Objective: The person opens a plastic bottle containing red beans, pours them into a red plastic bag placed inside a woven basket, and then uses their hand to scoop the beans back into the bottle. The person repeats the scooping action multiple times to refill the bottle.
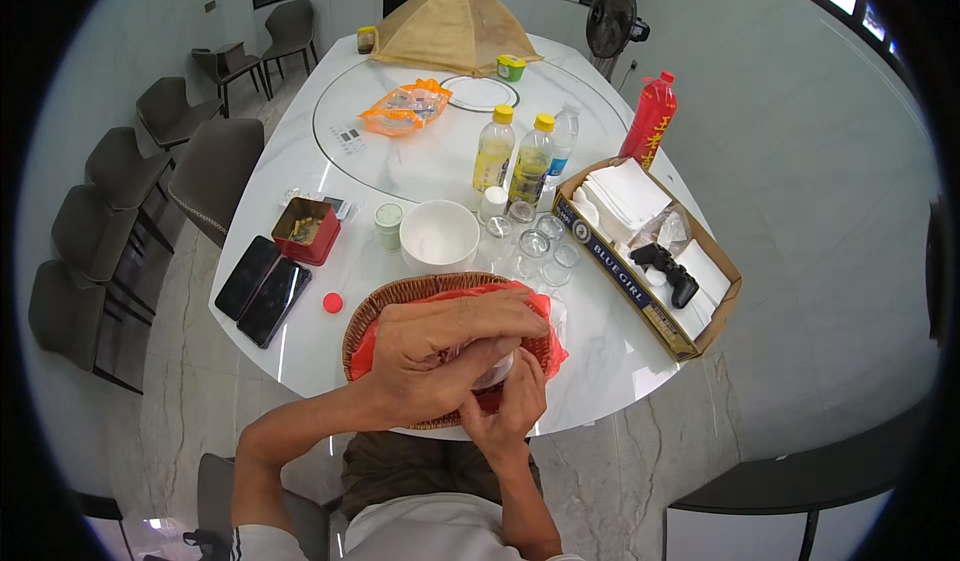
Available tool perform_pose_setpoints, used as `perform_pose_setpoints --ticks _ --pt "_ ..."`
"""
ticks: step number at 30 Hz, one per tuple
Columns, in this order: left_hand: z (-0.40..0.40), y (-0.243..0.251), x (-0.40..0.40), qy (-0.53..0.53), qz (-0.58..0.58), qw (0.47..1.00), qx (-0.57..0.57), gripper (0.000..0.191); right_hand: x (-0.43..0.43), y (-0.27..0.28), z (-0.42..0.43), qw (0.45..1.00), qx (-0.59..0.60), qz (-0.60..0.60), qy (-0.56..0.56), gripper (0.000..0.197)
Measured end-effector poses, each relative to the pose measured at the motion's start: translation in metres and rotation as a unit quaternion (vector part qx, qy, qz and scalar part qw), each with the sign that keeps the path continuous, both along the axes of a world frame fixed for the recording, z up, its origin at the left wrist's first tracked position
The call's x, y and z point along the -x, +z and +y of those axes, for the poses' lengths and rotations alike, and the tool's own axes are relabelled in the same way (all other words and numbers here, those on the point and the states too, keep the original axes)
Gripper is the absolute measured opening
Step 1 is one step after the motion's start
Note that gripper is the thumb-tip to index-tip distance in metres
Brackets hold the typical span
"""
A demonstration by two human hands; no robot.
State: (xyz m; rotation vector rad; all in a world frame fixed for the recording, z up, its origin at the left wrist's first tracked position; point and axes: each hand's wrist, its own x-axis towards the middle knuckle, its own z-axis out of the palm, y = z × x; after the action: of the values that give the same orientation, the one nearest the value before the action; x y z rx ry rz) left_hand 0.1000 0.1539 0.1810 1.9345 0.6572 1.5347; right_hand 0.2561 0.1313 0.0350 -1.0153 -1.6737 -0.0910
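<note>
Both hands are over a brown wicker basket point(361, 307) lined with a red plastic bag point(553, 351), at the table edge before me. My right hand point(508, 402) is closed around a small clear container point(495, 373), its fingers curled up its side. Above it, my left hand point(442, 354) is bent over, thumb and fingers drawn towards the container's upper edge. Whether those fingertips pinch anything is hidden. The basket's contents are mostly covered by my hands. Just beyond the basket stand a white bowl point(439, 234) and several clear drinking glasses point(534, 244).
Left are two dark phones point(262, 291), a red tin point(307, 231) of cigarette butts and a red cap point(332, 303). Right is a cardboard tray point(637, 298) with napkins and a black game controller point(667, 276). Bottles point(531, 159), an orange bag point(409, 107) and a food cover point(457, 28) stand beyond.
</note>
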Motion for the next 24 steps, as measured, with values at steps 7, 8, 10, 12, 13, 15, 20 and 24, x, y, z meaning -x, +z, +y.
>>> perform_pose_setpoints --ticks 7,8,10,12,13,15,20,24 --pt "0.000 -0.005 0.011 0.000 0.023 0.999 -0.045 0.032 0.000 0.003 -0.002 1.000 0.005 0.006 0.011 0.082" --pt "0.000 -0.006 0.012 -0.004 0.019 0.999 -0.045 0.032 -0.001 0.004 -0.001 1.000 0.008 0.004 0.013 0.082" --pt "0.000 -0.007 0.012 -0.010 0.013 0.999 -0.044 0.032 -0.001 0.004 -0.002 1.000 0.010 0.002 0.011 0.082" --pt "0.000 -0.008 0.011 -0.016 0.007 0.999 -0.044 0.032 -0.001 0.003 -0.002 1.000 0.009 0.003 0.008 0.083" --pt "0.001 -0.008 0.010 -0.018 0.004 0.999 -0.046 0.032 -0.001 0.002 -0.002 1.000 0.008 0.003 0.008 0.083" --pt "0.002 -0.010 0.010 -0.023 0.002 0.998 -0.054 0.033 -0.001 0.002 -0.002 1.000 0.006 0.004 0.006 0.084" --pt "0.006 -0.009 0.011 -0.028 0.033 0.995 -0.095 0.033 -0.001 0.002 -0.002 1.000 0.002 0.004 0.006 0.084" --pt "0.002 -0.010 0.010 -0.022 0.050 0.997 -0.063 0.031 -0.003 0.001 -0.002 1.000 0.004 -0.002 0.011 0.085"
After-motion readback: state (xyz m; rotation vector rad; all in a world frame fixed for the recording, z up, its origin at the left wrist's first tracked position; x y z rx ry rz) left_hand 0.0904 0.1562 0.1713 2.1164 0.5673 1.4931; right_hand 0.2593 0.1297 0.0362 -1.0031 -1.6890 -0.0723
